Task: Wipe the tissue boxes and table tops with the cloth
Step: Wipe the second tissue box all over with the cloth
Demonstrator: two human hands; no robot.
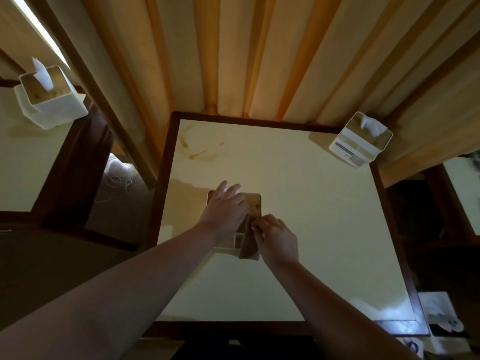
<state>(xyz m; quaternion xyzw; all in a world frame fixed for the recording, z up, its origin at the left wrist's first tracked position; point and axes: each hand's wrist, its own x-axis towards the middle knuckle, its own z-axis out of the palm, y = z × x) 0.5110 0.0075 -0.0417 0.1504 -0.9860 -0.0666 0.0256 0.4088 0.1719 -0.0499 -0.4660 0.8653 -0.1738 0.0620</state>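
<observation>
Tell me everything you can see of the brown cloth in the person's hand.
The cloth is a small brown piece of soft fabric, folded or bunched into a narrow strip. The right hand pinches its upper part, and its lower end hangs over the near edge of the white tissue box in the middle of the table. The left hand rests on the box beside it.

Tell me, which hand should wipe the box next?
The right hand, probably: it already pinches the brown cloth against the white tissue box with its tan top, while the left hand lies flat on that box, steadying it.
</observation>
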